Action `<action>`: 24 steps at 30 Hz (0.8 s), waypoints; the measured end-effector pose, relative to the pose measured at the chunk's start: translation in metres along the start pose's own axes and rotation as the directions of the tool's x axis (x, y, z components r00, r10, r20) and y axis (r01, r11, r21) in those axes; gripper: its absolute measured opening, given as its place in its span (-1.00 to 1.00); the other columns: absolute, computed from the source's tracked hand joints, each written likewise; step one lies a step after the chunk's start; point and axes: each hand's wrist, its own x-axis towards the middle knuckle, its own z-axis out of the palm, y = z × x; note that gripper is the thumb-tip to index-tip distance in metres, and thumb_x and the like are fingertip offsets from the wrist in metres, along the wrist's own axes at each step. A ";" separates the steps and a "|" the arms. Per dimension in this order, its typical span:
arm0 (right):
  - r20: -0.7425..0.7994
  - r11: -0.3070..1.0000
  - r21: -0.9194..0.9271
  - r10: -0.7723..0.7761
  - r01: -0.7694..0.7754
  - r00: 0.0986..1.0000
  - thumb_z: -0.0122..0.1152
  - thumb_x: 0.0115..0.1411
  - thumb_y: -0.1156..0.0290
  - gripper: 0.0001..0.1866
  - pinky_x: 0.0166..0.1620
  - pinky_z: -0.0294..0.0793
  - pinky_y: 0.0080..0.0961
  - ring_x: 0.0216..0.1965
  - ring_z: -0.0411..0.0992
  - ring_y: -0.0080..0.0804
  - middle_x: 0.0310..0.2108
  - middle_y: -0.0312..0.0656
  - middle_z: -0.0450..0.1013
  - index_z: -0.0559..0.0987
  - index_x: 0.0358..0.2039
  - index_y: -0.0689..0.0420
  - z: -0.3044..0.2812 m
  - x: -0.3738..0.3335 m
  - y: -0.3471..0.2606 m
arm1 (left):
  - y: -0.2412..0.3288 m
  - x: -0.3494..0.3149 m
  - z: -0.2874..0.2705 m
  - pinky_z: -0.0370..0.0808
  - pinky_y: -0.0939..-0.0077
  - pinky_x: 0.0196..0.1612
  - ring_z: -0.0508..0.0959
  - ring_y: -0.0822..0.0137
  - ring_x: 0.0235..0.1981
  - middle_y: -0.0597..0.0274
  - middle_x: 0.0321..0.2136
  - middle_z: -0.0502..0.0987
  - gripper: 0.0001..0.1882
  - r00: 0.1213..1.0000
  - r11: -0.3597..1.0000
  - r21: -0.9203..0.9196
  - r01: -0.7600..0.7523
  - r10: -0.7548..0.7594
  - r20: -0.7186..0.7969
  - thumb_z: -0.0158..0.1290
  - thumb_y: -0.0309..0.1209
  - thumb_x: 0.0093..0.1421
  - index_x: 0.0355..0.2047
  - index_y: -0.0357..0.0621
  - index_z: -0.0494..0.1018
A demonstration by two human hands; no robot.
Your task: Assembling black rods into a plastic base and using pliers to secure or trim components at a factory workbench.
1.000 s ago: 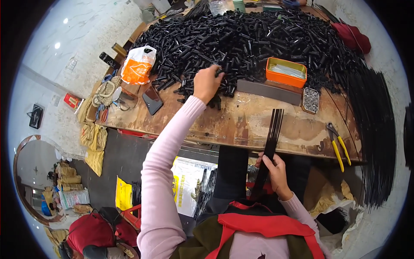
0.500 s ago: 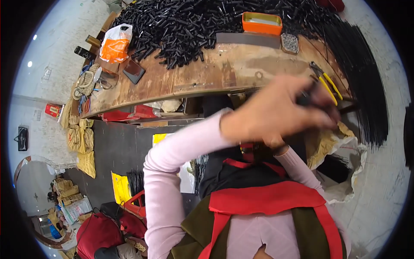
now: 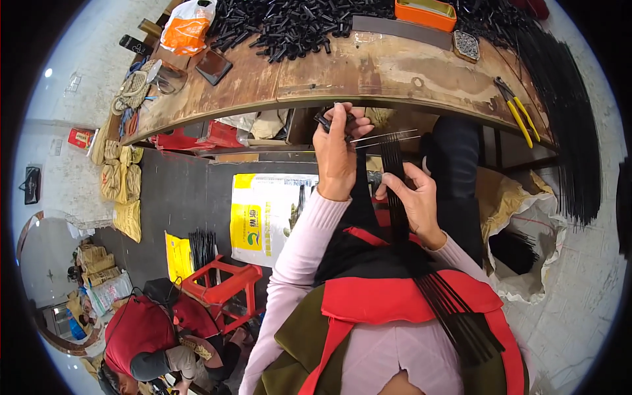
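My left hand [image 3: 338,148] is closed around a small black piece [image 3: 323,122] just in front of the workbench edge. Two thin silver prongs [image 3: 378,139] stick out from beside its fingers and reach across the top of a bundle of thin black rods [image 3: 397,210]. My right hand [image 3: 413,201] grips that bundle from the right, thumb across it. The rods' lower ends fan out over my red and black apron [image 3: 401,299]. Whether the prongs belong to the black piece, I cannot tell.
On the wooden workbench [image 3: 243,95] lie a heap of black tubes [image 3: 283,29], yellow-handled pliers [image 3: 517,112], an orange box [image 3: 426,14], a small metal-filled tray [image 3: 466,46] and a phone [image 3: 214,66]. A sack [image 3: 550,263] stands right; a red stool [image 3: 227,289] and co-worker [image 3: 148,336] are lower left.
My left hand has drawn back leftward from near the pliers to the bench's front edge. My right hand and the rod bundle, mostly hidden before, now show. The view has shifted.
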 end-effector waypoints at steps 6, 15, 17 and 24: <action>0.009 1.000 0.028 -0.002 0.001 1.000 0.25 0.23 0.45 -0.81 -0.34 0.45 -0.63 -0.47 0.47 -0.54 -0.50 -0.22 0.51 0.55 -0.23 0.31 0.003 0.002 0.002 | -0.012 -0.003 0.014 0.57 0.49 -0.21 0.55 0.38 -0.34 0.19 -0.32 0.54 -0.73 0.983 0.988 -0.050 -0.148 0.142 -0.120 0.05 -0.22 0.33 -0.17 -0.19 0.43; 0.008 0.998 0.062 0.022 -0.023 1.000 0.22 0.24 0.49 -0.83 -0.32 0.48 -0.62 -0.46 0.48 -0.53 -0.48 -0.20 0.52 0.54 -0.21 0.32 0.003 0.000 0.002 | 0.010 -0.026 -0.022 0.60 0.56 -0.25 0.60 0.40 -0.35 0.21 -0.32 0.55 -0.74 0.973 0.973 0.002 0.229 -0.229 -0.019 0.10 -0.28 0.30 -0.13 -0.21 0.48; 0.024 0.997 0.060 0.036 -0.038 0.999 0.20 0.25 0.51 -0.83 -0.32 0.48 -0.62 -0.45 0.48 -0.52 -0.47 -0.20 0.52 0.53 -0.19 0.32 0.004 -0.001 0.004 | 0.011 -0.028 -0.020 0.62 0.56 -0.24 0.62 0.37 -0.34 0.18 -0.32 0.55 -0.73 0.976 0.977 -0.014 0.212 -0.212 -0.044 0.12 -0.28 0.29 -0.14 -0.22 0.48; 0.004 0.998 0.018 0.058 -0.058 0.998 0.20 0.25 0.49 -0.84 -0.30 0.49 -0.61 -0.45 0.48 -0.54 -0.44 -0.19 0.53 0.53 -0.21 0.31 0.002 -0.002 0.002 | 0.013 -0.029 -0.013 0.62 0.53 -0.21 0.64 0.31 -0.28 0.13 -0.28 0.57 -0.74 0.966 0.967 -0.006 0.256 -0.256 -0.025 0.14 -0.29 0.26 -0.15 -0.21 0.48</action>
